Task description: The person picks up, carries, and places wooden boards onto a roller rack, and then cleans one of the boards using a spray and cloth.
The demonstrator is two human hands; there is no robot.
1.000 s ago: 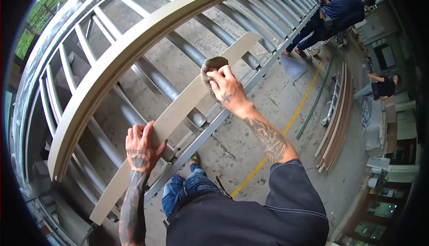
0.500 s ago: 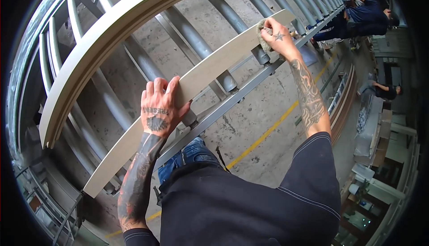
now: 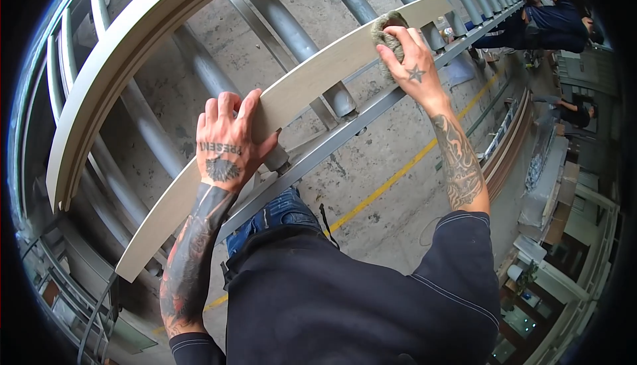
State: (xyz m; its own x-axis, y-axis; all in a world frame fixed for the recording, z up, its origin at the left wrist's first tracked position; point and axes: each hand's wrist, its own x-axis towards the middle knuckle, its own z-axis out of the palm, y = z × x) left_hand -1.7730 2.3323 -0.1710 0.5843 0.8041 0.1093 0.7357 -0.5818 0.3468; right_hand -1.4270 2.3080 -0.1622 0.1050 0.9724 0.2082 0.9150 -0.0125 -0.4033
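Note:
A long, pale, slightly curved board (image 3: pixel 318 76) lies across the grey rollers of a roller conveyor. My left hand (image 3: pixel 229 143) is closed over the board left of its middle, fingers on the far edge and thumb on the near side. Toward the board's right end, my right hand (image 3: pixel 413 66) grips a bunched grey-green cloth (image 3: pixel 388 37) that wraps over the board. Beyond the board, a wide arched moulding (image 3: pixel 113 66) of the same pale colour rests on the rollers.
Metal rollers (image 3: pixel 279 17) run away to the far right. The conveyor's steel side rail (image 3: pixel 371 116) passes between me and the board. A person in dark clothes (image 3: pixel 557 23) works at the far right. Long brown strips (image 3: pixel 511 143) lie beyond the yellow floor line (image 3: pixel 391 179).
My right hand has slid the cloth a little left along the board. The view has shifted slightly, while my left hand keeps its place on the board.

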